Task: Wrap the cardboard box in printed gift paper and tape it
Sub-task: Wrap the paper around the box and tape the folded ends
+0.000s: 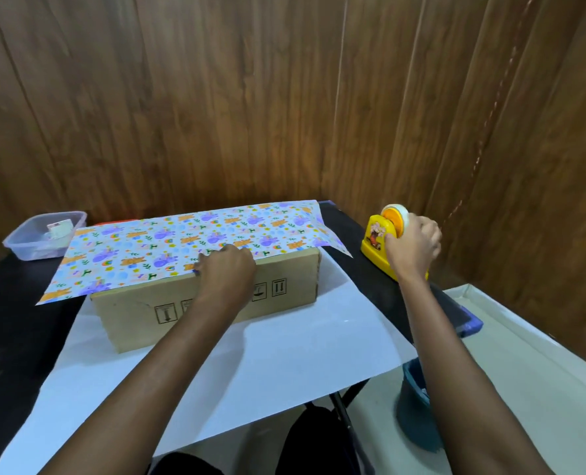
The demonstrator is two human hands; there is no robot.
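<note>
A long cardboard box [284, 293] lies on the white underside of the gift paper [267, 365], which spreads toward me over the table edge. The printed side of the gift paper [168, 248], with bears and purple animals, is folded over the box's top. My left hand [226, 269] presses the paper's edge down at the box's front top edge, fingers curled. My right hand [413, 246] grips a yellow tape dispenser [377, 241] at the table's right side, covering the roll of tape.
A clear plastic tub [28, 241] stands at the back left of the black table [7, 330]. A blue bin [416, 402] sits on the floor at the right, below the table. Wooden wall panels close off the back and right.
</note>
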